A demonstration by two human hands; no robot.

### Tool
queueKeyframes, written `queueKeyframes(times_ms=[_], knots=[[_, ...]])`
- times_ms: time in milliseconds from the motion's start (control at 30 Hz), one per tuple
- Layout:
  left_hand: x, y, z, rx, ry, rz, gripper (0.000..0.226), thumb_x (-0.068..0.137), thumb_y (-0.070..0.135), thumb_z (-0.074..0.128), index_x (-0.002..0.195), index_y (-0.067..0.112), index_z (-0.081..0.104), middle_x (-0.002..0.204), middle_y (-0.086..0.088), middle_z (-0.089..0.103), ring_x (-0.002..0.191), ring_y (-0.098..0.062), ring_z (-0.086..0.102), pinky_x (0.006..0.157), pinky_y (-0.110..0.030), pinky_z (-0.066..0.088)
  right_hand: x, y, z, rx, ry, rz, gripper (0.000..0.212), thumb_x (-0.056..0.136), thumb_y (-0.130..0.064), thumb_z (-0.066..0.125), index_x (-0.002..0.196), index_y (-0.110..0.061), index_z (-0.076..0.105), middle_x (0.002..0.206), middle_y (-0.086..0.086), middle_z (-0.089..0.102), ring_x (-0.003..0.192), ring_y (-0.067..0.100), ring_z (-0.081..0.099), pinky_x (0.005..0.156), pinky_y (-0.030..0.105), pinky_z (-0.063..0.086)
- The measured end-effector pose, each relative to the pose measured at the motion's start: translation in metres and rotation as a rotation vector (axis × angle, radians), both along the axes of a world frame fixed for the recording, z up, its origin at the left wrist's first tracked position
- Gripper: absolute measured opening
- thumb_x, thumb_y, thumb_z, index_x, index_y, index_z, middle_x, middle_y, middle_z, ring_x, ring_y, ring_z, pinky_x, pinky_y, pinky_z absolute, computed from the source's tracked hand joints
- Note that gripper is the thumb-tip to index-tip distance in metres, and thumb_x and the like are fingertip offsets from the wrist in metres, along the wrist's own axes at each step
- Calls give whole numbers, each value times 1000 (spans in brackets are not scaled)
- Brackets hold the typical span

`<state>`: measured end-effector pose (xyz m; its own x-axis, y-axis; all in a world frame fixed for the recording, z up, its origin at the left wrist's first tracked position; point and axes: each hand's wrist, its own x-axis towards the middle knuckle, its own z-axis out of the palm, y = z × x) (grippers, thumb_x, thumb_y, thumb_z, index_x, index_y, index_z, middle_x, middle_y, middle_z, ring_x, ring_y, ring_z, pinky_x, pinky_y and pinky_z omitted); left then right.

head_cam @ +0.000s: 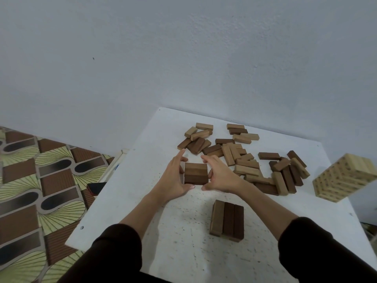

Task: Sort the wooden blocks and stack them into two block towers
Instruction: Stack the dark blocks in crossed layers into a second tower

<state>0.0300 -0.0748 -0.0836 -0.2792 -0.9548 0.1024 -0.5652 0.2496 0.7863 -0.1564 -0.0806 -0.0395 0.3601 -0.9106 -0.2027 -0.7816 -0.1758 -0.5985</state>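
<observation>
- Left hand (173, 178) and right hand (221, 176) flank a small block stack (195, 173), fingers extended, touching its sides.
- Second block stack (227, 220) at 5 o'clock.
- Loose blocks (244, 158) at 2 o'clock on desk (142, 221).

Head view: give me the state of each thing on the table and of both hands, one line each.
Left hand: fingers straight, pressing the left side of the small block stack.
Right hand: loosely curved against the stack's right side.
Small block stack: upright between the hands.
Second block stack: standing alone, nearer the person.
Loose blocks: scattered, unsorted.
Pale block tower: fully stacked at the table's right edge.
</observation>
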Motion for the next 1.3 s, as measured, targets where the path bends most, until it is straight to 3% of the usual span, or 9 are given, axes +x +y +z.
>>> queueKeyframes(times_ms=[233, 333, 500, 667, 767, 867, 1000, 1167, 1300], knots=[[2, -2, 7, 52, -4, -25, 103, 70, 17, 83, 148, 18, 16, 121, 4, 46, 88, -7, 47, 92, -28, 44, 0, 0, 4, -24, 11, 21, 85, 75, -12, 78, 145, -14, 29, 133, 4, 38, 81, 13, 52, 73, 26, 48], [4, -2, 15, 53, -19, -67, 102, 71, 19, 82, 149, 19, 15, 123, 1, 46, 93, -8, 44, 89, -23, 40, -1, 6, 13, -25, -8, 20, 84, 75, -12, 78, 144, -14, 30, 133, 4, 38, 80, 14, 54, 75, 28, 50], [-3, 9, 41, -53, 27, -109, 101, 67, 22, 85, 146, 16, 21, 120, 5, 48, 112, -12, 42, 99, -25, 30, -16, 26, 39, -102, -43, -6, 80, 74, -18, 78, 141, -17, 34, 129, -2, 39, 83, 7, 48, 69, 15, 41], [-20, 45, 59, 58, 119, -233, 102, 65, 22, 86, 144, 22, 22, 112, 15, 49, 109, 7, 46, 97, -7, 29, -40, 68, 54, -86, 3, 3, 75, 73, -25, 79, 135, -19, 39, 118, -6, 38, 89, 6, 41, 75, 14, 38], [-29, 64, 57, 119, 103, -281, 103, 66, 20, 86, 145, 22, 21, 115, 12, 48, 111, 3, 47, 104, -15, 30, -50, 93, 51, -48, 29, 0, 68, 73, -27, 79, 129, -22, 43, 117, -6, 38, 98, 5, 38, 79, 13, 36], [-35, 74, 56, 146, 61, -304, 103, 66, 18, 86, 146, 23, 20, 116, 11, 47, 112, -4, 47, 107, -21, 31, -54, 109, 44, -54, 42, -25, 66, 71, -29, 80, 126, -23, 44, 118, -5, 37, 106, 8, 35, 88, 20, 38], [-39, 82, 53, 184, 25, -331, 105, 66, 18, 85, 147, 25, 19, 120, 9, 47, 117, -9, 45, 110, -29, 33, -56, 121, 35, -83, 77, -52, 65, 70, -32, 80, 124, -24, 44, 117, -6, 38, 105, 7, 32, 90, 23, 37], [-41, 86, 49, 208, 1, -366, 109, 68, 20, 84, 150, 24, 13, 130, 7, 43, 125, -10, 40, 111, -32, 31, -54, 128, 34, -61, 162, -53, 81, 63, -50, 75, 131, -22, 39, 117, -7, 33, 108, 9, 30, 96, 31, 39], [-43, 88, 47, 201, -35, -404, 117, 63, 25, 88, 149, 27, 8, 142, 7, 33, 130, -7, 33, 107, -22, 27, -53, 134, 37, -27, 119, -60, 102, 69, -46, 80, 147, -20, 19, 140, -3, 28, 128, 14, 26, 107, 35, 32]])
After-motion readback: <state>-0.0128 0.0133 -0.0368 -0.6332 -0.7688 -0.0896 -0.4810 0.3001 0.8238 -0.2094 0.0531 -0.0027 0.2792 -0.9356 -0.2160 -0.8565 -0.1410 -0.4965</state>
